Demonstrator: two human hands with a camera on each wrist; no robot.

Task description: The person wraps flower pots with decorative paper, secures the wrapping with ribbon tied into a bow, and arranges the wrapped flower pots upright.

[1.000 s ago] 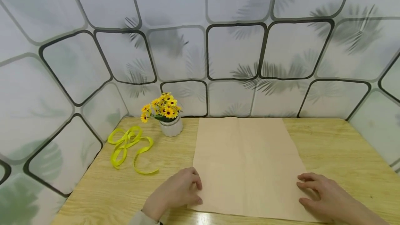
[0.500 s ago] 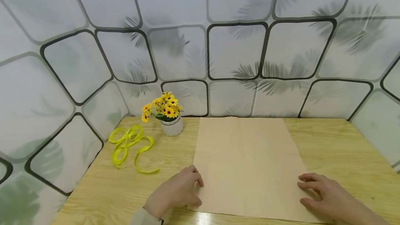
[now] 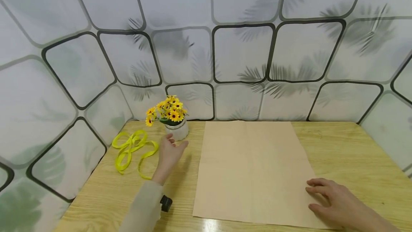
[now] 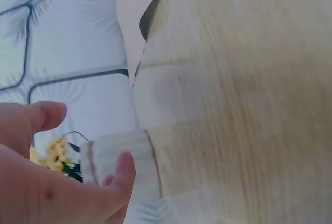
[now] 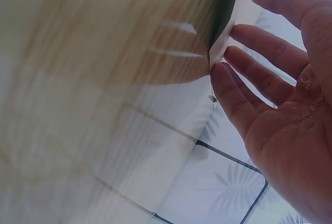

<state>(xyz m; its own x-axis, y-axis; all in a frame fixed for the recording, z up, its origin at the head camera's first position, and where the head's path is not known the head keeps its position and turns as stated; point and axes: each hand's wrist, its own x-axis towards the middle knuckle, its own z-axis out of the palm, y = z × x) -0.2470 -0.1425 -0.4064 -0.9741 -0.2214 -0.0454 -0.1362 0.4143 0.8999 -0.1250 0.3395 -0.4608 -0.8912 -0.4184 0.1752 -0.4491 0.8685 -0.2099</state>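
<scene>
My left hand (image 3: 169, 157) reaches toward a white pot (image 3: 178, 131) of yellow flowers (image 3: 169, 109), with thumb and fingers spread apart. In the left wrist view the pot (image 4: 115, 154) stands just past the fingers (image 4: 124, 169), which overlap it. A large light-brown sheet of paper (image 3: 254, 174) lies flat on the wooden table, faint creases running down it. At its right edge, near the front corner, my right hand (image 3: 336, 201) rests with loosely bent fingers. Close by, the right wrist view has these fingertips (image 5: 223, 76) right at the paper's edge.
A bright yellow ribbon (image 3: 128, 149) lies in loose loops on the table's left side, with the left forearm passing beside its loose end. A patterned curtain (image 3: 241, 53) surrounds the table (image 3: 347, 153) at the back and sides.
My left hand has left the paper's lower left edge and moved forward and left to the flower pot. The right hand and the paper stay where they were.
</scene>
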